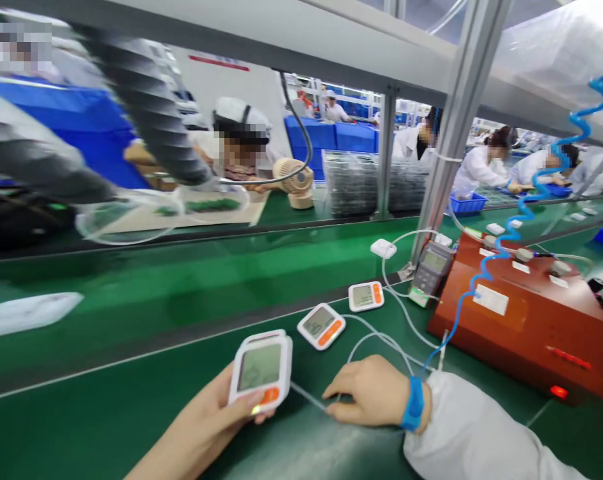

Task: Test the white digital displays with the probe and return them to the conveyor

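My left hand (231, 410) grips a white blood pressure monitor (260, 368) with a grey screen and orange buttons, thumb at its lower edge. Another white casing edge shows behind it, so there may be two stacked. A thin pale air tube (307, 395) runs from the monitor's right side to my right hand (374, 392), whose thumb and forefinger close around it. That wrist wears a blue strap (412, 403). Beyond my hands, a tilted second monitor (322, 326) and a third monitor (366, 296) lie on the green bench.
At right stands an orange-red box (521, 320) with a lit red switch; a coiled blue cord (524, 213) hangs before it. A grey handheld meter (431, 267) leans by the metal post (454, 127). Behind runs a green conveyor (206, 267). Co-workers sit across it.
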### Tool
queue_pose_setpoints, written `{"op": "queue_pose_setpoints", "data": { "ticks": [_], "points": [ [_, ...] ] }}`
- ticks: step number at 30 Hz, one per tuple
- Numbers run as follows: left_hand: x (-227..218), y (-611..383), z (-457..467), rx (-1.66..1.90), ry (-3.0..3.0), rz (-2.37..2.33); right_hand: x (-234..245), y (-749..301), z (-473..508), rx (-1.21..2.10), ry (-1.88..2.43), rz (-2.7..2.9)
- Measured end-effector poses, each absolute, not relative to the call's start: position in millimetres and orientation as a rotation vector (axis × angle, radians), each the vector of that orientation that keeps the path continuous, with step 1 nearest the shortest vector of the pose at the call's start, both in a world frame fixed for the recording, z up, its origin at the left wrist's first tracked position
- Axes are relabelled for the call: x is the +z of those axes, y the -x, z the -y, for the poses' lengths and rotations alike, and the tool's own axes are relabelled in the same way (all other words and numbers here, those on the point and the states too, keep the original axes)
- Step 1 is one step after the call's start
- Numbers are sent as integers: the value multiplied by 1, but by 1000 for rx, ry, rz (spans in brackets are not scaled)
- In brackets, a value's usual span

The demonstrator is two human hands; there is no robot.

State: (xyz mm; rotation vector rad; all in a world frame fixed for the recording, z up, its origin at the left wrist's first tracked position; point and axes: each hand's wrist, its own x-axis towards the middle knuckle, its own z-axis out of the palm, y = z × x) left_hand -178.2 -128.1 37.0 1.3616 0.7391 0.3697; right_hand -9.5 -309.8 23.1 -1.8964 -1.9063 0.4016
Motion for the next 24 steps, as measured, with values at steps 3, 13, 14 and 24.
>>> {"op": "queue_pose_setpoints", "data": {
  "ticks": [3, 13, 14, 24],
  "points": [
    [56, 187, 105, 500, -1304, -758, 21, 12, 314, 355, 1787, 1837],
    [18, 205, 53, 751, -1591, -1107, 29, 14, 303, 69, 1987, 1543],
    [16, 205, 53, 694, -1697, -1134, 33, 14, 295, 36, 2029, 1569],
    [21, 202, 65, 735, -2358, -1175, 40, 9, 229, 41, 2411, 1450]
  ]
}}
